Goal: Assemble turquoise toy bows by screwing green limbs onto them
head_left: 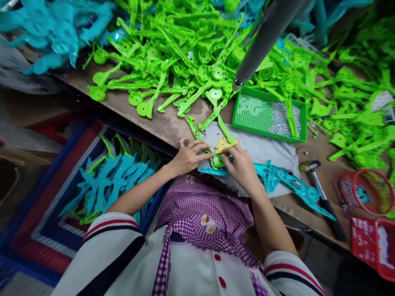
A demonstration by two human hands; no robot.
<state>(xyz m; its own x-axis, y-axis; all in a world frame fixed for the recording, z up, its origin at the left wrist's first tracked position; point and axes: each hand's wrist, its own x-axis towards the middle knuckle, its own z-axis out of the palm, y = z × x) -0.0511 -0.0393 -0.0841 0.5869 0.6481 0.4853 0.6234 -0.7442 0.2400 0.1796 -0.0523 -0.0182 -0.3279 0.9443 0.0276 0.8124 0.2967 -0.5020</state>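
A green plastic piece (pixel 215 162) lies between our right hand (pixel 240 163), pinching it narrowly, and our left hand (pixel 191 157), touching it with a grip we cannot tell, so a slack pinch could let it slip off the worktop (pixel 169 127) just below them.

Looks like smooth, shiny plastic on the green parts (pixel 205 53); glossy on the blue piece (pixel 296 186). Reads as perforated plastic in the green tray (pixel 270 134); glints like metal on the small grey bits (pixel 280 116). Shows matt cloth in the pale sheet (pixel 278 154) and checked apron (pixel 194 210). Looks worn, rough on the tabletop (pixel 114 104). Reads as metal on the hammer's head (pixel 309 165).
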